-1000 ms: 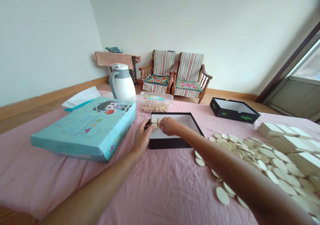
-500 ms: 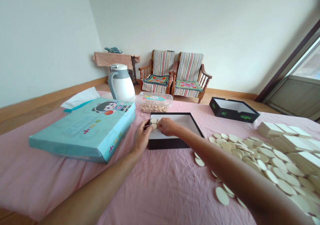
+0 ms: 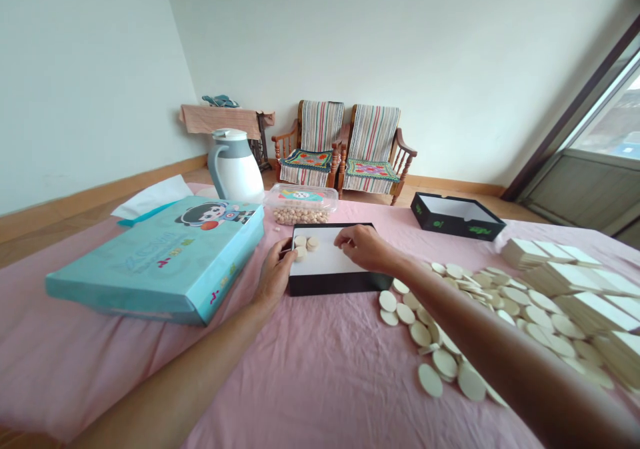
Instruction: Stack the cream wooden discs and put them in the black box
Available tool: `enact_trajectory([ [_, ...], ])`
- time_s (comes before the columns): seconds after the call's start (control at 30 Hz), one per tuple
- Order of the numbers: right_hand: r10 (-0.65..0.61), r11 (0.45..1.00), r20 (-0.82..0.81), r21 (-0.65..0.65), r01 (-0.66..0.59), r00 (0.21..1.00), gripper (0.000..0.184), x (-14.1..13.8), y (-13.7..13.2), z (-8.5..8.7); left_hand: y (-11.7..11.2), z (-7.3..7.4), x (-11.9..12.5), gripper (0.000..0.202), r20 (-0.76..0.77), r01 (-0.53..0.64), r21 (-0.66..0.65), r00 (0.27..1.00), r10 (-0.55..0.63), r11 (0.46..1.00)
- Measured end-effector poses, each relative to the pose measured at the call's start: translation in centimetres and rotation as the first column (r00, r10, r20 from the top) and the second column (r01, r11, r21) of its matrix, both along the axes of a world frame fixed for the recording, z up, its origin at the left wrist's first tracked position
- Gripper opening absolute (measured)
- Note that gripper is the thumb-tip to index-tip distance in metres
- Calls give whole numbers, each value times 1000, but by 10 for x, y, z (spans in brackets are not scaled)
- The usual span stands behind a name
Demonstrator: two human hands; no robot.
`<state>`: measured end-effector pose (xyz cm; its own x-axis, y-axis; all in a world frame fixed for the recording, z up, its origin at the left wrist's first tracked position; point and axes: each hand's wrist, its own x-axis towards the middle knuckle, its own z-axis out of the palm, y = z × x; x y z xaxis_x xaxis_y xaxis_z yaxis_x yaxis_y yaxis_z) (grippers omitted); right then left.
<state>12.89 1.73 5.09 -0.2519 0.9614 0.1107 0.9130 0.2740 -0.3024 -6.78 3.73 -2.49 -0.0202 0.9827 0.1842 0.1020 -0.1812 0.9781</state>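
A shallow black box (image 3: 340, 281) with a white inside lies on the pink cloth. In its far left corner sit three cream round discs (image 3: 304, 244). My left hand (image 3: 274, 277) rests against the box's left wall, fingers curled at the edge by the discs. My right hand (image 3: 361, 246) hovers over the middle of the box, fingers loosely bent, with nothing visible in them. A big heap of the same cream discs (image 3: 480, 309) spreads on the cloth to the right of the box.
A turquoise cartoon box (image 3: 160, 259) lies at left, with a white jug (image 3: 235, 166) and a clear tub of nuts (image 3: 301, 204) behind. A second black box (image 3: 456, 216) sits at far right. Stacks of cream cards (image 3: 575, 279) line the right edge. Two wooden chairs (image 3: 345, 149) stand by the wall.
My right hand has drawn back to the right, away from the discs in the box's corner; the discs now lie uncovered. The camera view shifted slightly.
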Motion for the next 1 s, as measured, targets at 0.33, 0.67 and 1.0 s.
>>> enact_trajectory([
  [0.33, 20, 982, 12, -187, -17, 1000, 18, 69, -95, 6, 1, -2, 0, 43, -59, -16, 38, 998, 19, 999],
  [0.67, -118, 985, 156, -104, 136, 981, 21, 53, -101, -49, 0, 0, 0, 43, -87, -7, 60, 996, 12, 998],
  [1.0, -197, 980, 26, 28, 196, 980, 21, 75, -110, -34, 2, -4, -1, 44, -71, 2, 61, 997, 2, 998],
])
